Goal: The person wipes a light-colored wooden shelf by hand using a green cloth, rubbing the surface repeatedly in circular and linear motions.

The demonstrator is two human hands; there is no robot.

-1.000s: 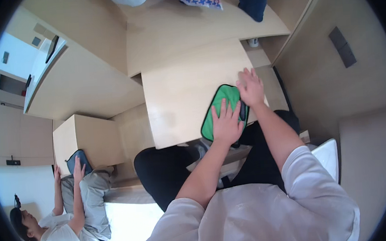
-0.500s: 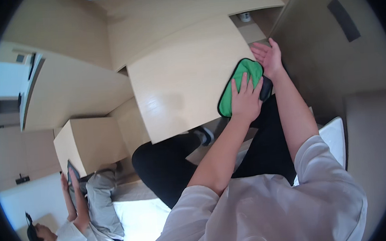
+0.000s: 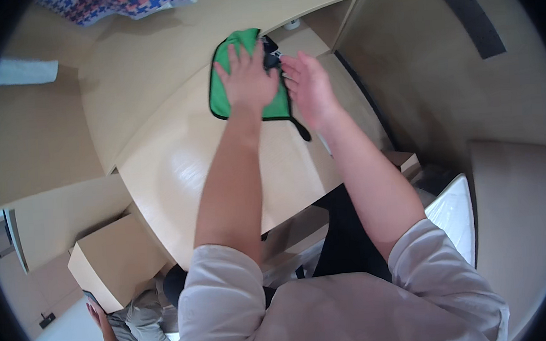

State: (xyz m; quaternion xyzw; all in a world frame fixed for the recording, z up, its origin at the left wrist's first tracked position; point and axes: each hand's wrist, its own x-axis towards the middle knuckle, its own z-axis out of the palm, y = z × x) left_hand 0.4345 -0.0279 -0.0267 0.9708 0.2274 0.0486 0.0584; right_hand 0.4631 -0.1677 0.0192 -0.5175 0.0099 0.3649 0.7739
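A green cloth with a black border and a black hanging loop lies spread over the far part of the light wooden tabletop. My left hand rests flat on it, fingers spread. Just right of the cloth is my right hand, open with its fingers slightly bent and palm turned toward the cloth. It holds nothing that I can see. A small dark patch shows at the cloth's right edge between the two hands; what it is I cannot make out.
Beyond the tabletop, a patterned red-and-blue item sits on a wooden surface. An open compartment lies at the far right, beside a tall panel. A wooden box-like unit stands at the left, near another person.
My left hand and the green cloth have moved from the tabletop's near right edge to its far side. My right hand has followed alongside. The view has shifted too.
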